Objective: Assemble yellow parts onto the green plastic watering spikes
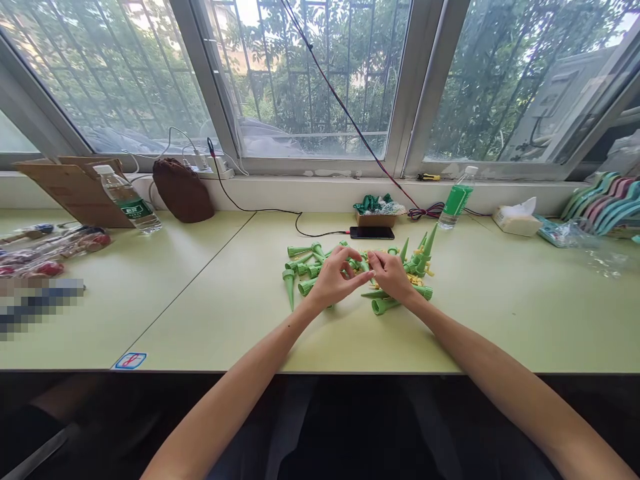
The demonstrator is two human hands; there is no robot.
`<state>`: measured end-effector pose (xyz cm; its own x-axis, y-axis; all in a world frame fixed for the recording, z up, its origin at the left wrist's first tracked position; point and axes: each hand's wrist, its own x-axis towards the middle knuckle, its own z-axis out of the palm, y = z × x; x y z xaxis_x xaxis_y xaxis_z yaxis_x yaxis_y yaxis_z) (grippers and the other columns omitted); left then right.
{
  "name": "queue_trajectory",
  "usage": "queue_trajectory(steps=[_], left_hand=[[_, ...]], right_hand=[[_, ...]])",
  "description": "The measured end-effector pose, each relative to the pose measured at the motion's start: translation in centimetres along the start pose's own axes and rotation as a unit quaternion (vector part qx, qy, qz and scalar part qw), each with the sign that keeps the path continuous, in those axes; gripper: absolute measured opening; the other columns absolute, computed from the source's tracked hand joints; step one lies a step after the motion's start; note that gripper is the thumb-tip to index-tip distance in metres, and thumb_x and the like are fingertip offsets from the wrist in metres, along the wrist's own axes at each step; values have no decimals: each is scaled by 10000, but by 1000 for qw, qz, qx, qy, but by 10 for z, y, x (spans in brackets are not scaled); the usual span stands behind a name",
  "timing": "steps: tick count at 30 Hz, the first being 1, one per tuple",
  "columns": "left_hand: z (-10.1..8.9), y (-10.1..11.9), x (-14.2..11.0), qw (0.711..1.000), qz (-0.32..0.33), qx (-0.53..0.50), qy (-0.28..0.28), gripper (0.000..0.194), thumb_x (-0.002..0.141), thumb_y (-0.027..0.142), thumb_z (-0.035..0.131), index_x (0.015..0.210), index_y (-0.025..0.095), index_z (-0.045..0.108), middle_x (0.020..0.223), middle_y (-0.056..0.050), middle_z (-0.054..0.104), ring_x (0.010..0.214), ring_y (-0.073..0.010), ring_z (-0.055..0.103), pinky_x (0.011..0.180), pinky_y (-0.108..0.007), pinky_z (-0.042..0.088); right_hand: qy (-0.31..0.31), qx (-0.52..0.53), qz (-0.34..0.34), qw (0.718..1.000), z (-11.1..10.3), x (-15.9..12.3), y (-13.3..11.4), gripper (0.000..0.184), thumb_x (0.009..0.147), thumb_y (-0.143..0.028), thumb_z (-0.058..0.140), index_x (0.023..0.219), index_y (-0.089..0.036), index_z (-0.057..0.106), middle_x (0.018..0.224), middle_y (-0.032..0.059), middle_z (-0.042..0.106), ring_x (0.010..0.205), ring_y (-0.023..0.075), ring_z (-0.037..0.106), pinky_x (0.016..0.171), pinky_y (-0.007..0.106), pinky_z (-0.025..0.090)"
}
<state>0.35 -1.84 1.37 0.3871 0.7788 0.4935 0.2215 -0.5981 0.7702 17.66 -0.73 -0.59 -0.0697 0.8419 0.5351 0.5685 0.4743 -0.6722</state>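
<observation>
left hand is beside right hand over green spikes; i cannot tell either grip.

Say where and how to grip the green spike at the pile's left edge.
Probably pinch the green spike just past its wide head, from the left: its tapering tip points toward the camera, and other green pieces lie to its right.

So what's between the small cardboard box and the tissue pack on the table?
In the head view, a dark cable bundle and a green-labelled bottle are between the small cardboard box and the tissue pack.
</observation>
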Motion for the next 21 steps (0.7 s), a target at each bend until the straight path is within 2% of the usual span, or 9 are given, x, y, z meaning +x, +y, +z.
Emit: queue_trajectory(steps=[7,21], left_hand=[[0,1,1,997,-59,59,-4,454,738,558,741,844,188,500,872,-2,578,562,-73,503,524,-229,413],[0,-3,2,990,-85,111,-8,429,730,593,729,805,186,614,827,-31,649,663,-143,565,571,-269,442]], right_hand=[[10,3,-7,1000,-1,-1,0,438,987,-460,373,625,-213,378,552,-15,415,541,135,367,553,293,283],[14,25,-4,1000,-2,-1,1,451,989,-486,383,630,-212,387,561,-16,423,543,131,371,544,286,281]])
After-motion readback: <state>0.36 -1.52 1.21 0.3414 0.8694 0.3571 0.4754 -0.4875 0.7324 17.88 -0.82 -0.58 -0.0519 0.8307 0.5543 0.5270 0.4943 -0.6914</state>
